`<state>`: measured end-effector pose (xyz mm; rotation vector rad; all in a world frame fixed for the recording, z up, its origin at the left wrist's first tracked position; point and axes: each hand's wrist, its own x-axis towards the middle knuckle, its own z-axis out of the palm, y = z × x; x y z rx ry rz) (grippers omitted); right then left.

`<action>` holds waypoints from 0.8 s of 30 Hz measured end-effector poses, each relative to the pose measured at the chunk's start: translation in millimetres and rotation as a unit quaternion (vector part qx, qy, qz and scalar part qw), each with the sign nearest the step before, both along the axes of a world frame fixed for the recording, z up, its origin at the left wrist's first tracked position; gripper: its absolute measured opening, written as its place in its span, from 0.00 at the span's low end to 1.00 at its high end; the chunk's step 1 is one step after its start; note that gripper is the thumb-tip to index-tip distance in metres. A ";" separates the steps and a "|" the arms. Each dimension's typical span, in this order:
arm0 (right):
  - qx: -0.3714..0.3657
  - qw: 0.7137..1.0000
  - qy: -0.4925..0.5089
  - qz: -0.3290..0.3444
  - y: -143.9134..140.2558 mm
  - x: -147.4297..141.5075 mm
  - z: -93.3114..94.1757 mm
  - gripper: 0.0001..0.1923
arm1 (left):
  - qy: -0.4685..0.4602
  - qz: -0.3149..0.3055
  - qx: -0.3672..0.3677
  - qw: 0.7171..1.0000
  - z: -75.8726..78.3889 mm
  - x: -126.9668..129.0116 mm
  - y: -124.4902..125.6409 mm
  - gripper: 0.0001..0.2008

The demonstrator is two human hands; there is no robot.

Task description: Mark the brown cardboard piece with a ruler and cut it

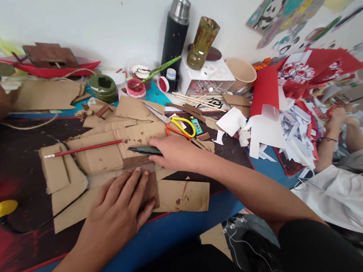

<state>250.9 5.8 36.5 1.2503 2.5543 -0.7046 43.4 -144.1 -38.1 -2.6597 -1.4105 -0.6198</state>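
My left hand lies flat with its fingers stretched out, pressing on a clear strip, perhaps a ruler, and a brown-painted piece of cardboard. My right hand is closed around a dark green utility knife, its tip pointing left above the cardboard. Beneath lie larger cardboard sheets with brown stains. A red pencil rests across them, left of the knife. Beyond my right hand are scissors with yellow and orange handles.
At the back stand a black thermos, a paint-streaked jar, a green paint pot and a red model boat. A glue gun with a black cord sits left. Paper scraps and a co-worker's hands are right.
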 end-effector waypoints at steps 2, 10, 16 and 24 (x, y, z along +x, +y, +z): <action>0.003 1.000 -0.005 0.001 -1.1 0.0 0.1 0.13 | 0.007 -0.007 0.006 1.000 2.2 -0.2 0.1 0.43; 0.005 1.000 0.004 -0.016 -4.0 1.1 -1.1 0.13 | 0.005 -0.003 0.024 1.000 6.3 -1.3 -4.0 0.43; 0.001 1.000 0.011 -0.025 -2.8 0.2 -3.9 0.13 | -0.003 -0.017 0.025 1.000 -1.0 -1.8 -3.9 0.35; -0.015 0.998 0.045 -0.028 -6.5 11.9 4.1 0.11 | -0.010 -0.006 0.018 1.000 -5.3 0.2 -1.7 0.33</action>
